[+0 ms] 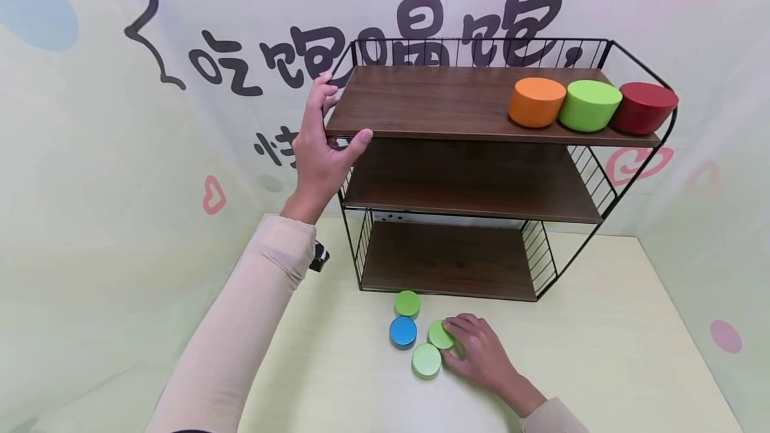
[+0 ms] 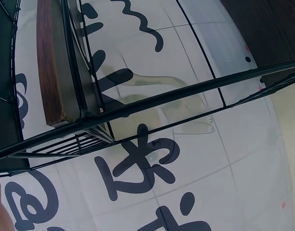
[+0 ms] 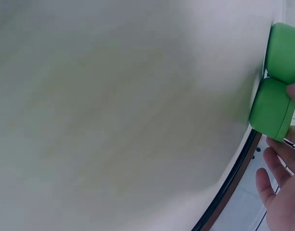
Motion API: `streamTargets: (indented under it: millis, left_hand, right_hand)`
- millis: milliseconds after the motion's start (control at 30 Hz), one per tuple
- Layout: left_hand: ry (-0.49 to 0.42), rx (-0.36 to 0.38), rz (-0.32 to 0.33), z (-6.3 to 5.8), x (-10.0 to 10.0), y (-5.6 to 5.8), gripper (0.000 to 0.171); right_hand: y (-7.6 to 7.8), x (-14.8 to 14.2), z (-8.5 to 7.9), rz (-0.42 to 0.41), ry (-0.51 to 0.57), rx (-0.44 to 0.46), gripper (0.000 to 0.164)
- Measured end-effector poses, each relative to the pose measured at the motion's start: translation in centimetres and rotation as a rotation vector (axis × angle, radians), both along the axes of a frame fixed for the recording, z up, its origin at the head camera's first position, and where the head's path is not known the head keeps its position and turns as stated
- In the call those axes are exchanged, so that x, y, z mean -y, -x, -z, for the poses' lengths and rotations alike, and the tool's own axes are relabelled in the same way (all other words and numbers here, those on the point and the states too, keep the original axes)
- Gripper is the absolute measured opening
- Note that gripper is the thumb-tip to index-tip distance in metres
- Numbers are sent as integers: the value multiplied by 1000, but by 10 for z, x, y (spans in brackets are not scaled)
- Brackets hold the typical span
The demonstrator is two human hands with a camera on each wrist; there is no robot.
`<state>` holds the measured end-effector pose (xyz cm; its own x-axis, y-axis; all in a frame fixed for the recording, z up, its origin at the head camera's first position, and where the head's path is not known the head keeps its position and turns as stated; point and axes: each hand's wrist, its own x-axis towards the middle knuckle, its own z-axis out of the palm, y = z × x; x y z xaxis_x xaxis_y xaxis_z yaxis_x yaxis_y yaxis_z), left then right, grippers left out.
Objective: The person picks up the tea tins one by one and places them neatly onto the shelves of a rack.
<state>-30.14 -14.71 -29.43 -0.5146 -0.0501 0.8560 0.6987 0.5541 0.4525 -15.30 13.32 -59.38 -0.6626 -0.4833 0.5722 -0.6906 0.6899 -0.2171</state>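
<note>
My left hand [image 1: 321, 146] grips the top left corner of a three-tier shelf rack [image 1: 421, 102], its thumb over the front edge and its fingers at the side wire. Only a sliver of that hand shows in the left wrist view, beside the black wire frame [image 2: 157, 98]. Down on the table, my right hand [image 1: 481, 356] pinches a green round tin [image 1: 440, 334] between thumb and fingers; the right wrist view shows the same tin [image 3: 271, 108]. A pale green tin [image 1: 426, 361] sits against it. Just left are a blue tin [image 1: 403, 331] and another green tin [image 1: 407, 303].
On the right end of the top shelf stand an orange tin [image 1: 537, 103], a light green tin [image 1: 590, 106] and a dark red tin [image 1: 643, 109] in a row. The rack stands on a pale table [image 1: 607, 353] before a printed cloth backdrop [image 1: 240, 19].
</note>
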Motion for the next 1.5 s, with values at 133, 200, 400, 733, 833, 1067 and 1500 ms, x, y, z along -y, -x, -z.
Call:
streamTargets:
  millis: [133, 200, 400, 733, 833, 1067, 1500]
  left_hand:
    - [1, -4, 1, 0, 0, 0, 74]
    - [1, -1, -2, 0, 0, 0, 74]
    - [-4, 3, 1, 0, 1, 0, 71]
    - [26, -11, 10, 2, 3, 2, 67]
    - [20, -12, 14, 2, 2, 2, 67]
    - [-4, 6, 22, 1, 0, 0, 65]
    - [17, -1, -2, 1, 2, 0, 69]
  right_hand:
    - [0, 0, -5, -5, -24, 17, 46]
    - [0, 0, -7, -7, -48, 17, 47]
    - [3, -3, -17, -31, -60, -22, 46]
    - [5, -9, -39, -97, -61, -89, 48]
    - [5, -10, -47, -108, -61, -108, 47]
    - [3, -11, -62, -168, -85, -145, 47]
    - [9, -11, -91, -235, -110, -232, 46]
